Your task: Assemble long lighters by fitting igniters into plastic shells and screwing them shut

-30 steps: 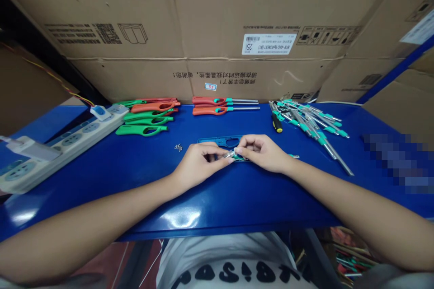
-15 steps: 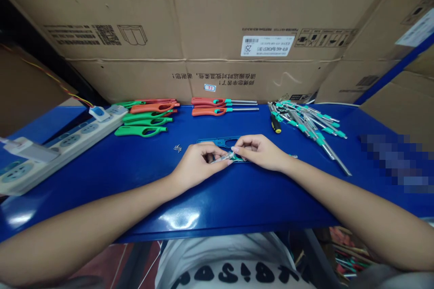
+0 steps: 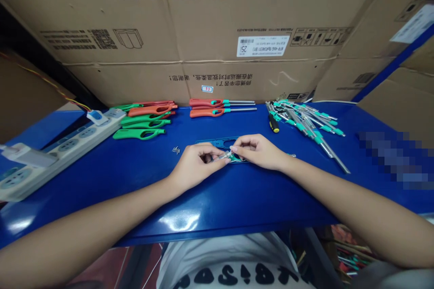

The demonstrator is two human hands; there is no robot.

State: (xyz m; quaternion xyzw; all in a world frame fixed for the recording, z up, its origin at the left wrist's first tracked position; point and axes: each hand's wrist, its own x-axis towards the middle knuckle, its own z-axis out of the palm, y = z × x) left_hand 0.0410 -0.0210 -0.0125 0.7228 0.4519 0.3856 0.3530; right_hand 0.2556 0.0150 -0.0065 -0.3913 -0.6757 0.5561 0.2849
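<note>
My left hand [image 3: 196, 162] is closed around a small clear tube-like lighter part [image 3: 222, 156], gripped between thumb and fingers. My right hand [image 3: 261, 151] pinches at the right end of this part, where whitish and green bits show; the fingers cover the exact contact. Under and behind both hands lies a blue lighter handle shell [image 3: 214, 142], partly hidden. A short metal tip [image 3: 292, 156] pokes out to the right of my right hand. Left of the hands rests a small heap of screws [image 3: 176, 150].
Green and orange lighter handles [image 3: 139, 133] lie at the back left, beside a white power strip [image 3: 68, 144]. Two red-orange lighters [image 3: 207, 112] are at the back middle. A screwdriver [image 3: 274, 124] lies by a pile of metal lighter tubes [image 3: 318, 133]. Cardboard [image 3: 203, 45] stands behind.
The camera view has shifted slightly. Both hands stay nearly in place on the clear part, with only tiny finger movement visible.
</note>
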